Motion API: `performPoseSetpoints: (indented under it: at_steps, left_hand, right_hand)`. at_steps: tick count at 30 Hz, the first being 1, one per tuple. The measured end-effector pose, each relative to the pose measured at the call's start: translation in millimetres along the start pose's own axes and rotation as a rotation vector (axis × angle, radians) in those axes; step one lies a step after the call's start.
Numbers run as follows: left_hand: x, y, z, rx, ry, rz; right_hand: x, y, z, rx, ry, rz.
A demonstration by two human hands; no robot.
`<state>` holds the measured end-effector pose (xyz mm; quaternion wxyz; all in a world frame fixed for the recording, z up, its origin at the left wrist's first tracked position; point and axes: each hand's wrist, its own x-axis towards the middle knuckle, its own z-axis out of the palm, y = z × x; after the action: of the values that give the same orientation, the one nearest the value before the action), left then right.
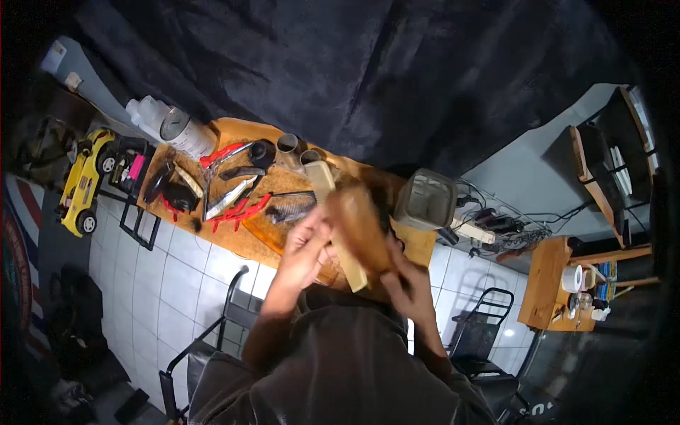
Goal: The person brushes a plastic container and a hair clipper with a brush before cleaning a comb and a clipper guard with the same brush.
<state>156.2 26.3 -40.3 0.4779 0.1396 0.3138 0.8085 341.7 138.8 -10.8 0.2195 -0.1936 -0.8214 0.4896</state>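
A long pale, wood-coloured strip [321, 178] runs slantwise over the front of the table. My left hand [306, 246] is closed at its left side, fingers bent around the strip's edge. Lying across the strip is a brown oblong piece [360, 228], smeared by motion; its kind cannot be made out. My right hand [409, 285] is wrapped round the lower right end of that brown piece. Behind the left hand, a grey mesh-like piece [289, 211] and red-handled tools [242, 211] lie on the wooden table [412, 241].
Metal cups [287, 144] and a white can [185, 134] stand along the table's back. A translucent container [427, 200] is at the right end, beside cables [489, 219]. A yellow toy car [86, 183] sits far left. Chairs [485, 322] flank me.
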Motion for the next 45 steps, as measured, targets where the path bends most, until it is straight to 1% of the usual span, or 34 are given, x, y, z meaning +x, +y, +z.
performPoseSetpoints:
  at_steps: [1, 2, 3, 4, 6, 7, 8, 10, 11, 14, 15, 16, 17, 18, 20, 21, 23, 24, 26, 27, 28, 29, 32, 33, 34, 36, 37, 39, 42, 43, 45]
  left_hand:
    - [6, 16, 7, 0.075, 0.013, 0.058]
    - [6, 14, 1, -0.056, -0.043, 0.072]
    - [4, 14, 0, -0.090, -0.023, 0.026]
    - [0, 12, 0, -0.125, -0.004, -0.019]
    - [-13, 3, 2, 0.105, 0.082, -0.063]
    - [-17, 1, 3, 0.095, 0.006, -0.119]
    - [-20, 0, 5, 0.085, -0.069, -0.175]
    - [-26, -4, 15, 0.194, -0.081, -0.279]
    - [-25, -1, 20, 0.187, -0.133, -0.348]
    - [-22, 5, 14, 0.338, -0.194, -0.403]
    - [-21, 7, 9, 0.266, -0.198, -0.380]
    - [-21, 11, 10, 0.151, -0.159, -0.365]
    - [-18, 11, 3, 0.032, -0.131, -0.352]
    - [-14, 12, -1, -0.086, -0.100, -0.337]
    - [-12, 11, -4, -0.019, 0.006, -0.266]
    - [-8, 3, -9, 0.023, 0.056, -0.213]
    - [-4, 0, -12, 0.174, 0.118, -0.173]
    - [-1, -1, -11, 0.251, 0.151, -0.157]
    - [4, -16, -33, 0.232, 0.061, -0.174]
    - [-8, -33, -49, 0.249, 0.077, -0.081]
    - [-14, -28, -34, 0.265, 0.092, 0.015]
    - [-23, -5, -24, 0.276, -0.001, -0.212]
    - [-23, 17, 4, 0.361, 0.039, -0.377]
    - [-26, 18, 7, 0.400, 0.069, -0.402]
    - [-25, 17, 4, 0.358, 0.042, -0.395]
    - [-22, 15, -1, 0.274, -0.011, -0.381]
    - [-23, 18, 9, 0.245, 0.051, -0.380]
    - [-22, 16, 7, 0.245, 0.046, -0.390]
    - [-20, 12, 4, 0.218, 0.065, -0.405]
    - [-19, 11, 3, 0.204, 0.074, -0.411]
    - [-20, 8, -4, 0.186, 0.056, -0.395]
  right_hand:
    - [1, -1, 1, -0.056, -0.065, -0.105]
    - [1, -4, 4, -0.112, -0.125, -0.204]
    - [0, -6, 5, -0.169, -0.183, -0.301]
    - [-1, -3, 7, -0.148, -0.162, -0.244]
    - [-2, 5, 11, -0.104, -0.121, -0.130]
    - [4, 4, 9, -0.144, -0.053, -0.129]
    - [8, 5, 9, -0.125, 0.012, -0.064]
    - [16, 8, 7, -0.085, 0.139, 0.064]
    - [21, 7, 6, -0.107, 0.182, 0.090]
    - [35, 2, -4, -0.153, 0.302, 0.135]
    - [37, 2, -7, -0.150, 0.335, 0.133]
    - [38, 1, -10, -0.148, 0.366, 0.131]
    - [36, -1, -12, -0.040, 0.352, 0.188]
    - [29, 2, -15, -0.050, 0.250, 0.138]
    - [16, 7, -21, -0.072, 0.050, 0.040]
    - [13, 5, -22, -0.063, -0.072, -0.043]
    - [9, -5, -23, -0.039, -0.315, -0.207]
    - [7, -4, -14, -0.004, -0.283, -0.268]
    - [3, -4, -11, -0.026, -0.268, -0.211]
    - [1, 2, -12, -0.077, -0.217, -0.176]
    - [-2, 13, -14, -0.127, -0.166, -0.143]
    - [-3, 19, -15, -0.177, -0.114, -0.112]
    - [5, 15, -21, -0.161, 0.106, 0.016]
    - [8, 18, -25, -0.270, 0.173, 0.025]
    - [10, 20, -30, -0.363, 0.206, 0.054]
    - [15, 10, -36, -0.332, 0.326, 0.156]
    - [15, 9, -36, -0.324, 0.349, 0.165]
    - [13, 9, -39, -0.310, 0.395, 0.181]
    - [3, -1, -41, -0.185, 0.282, 0.149]
    - [1, -5, -43, -0.139, 0.197, 0.069]
    - [-4, -8, -44, -0.102, 0.002, -0.017]
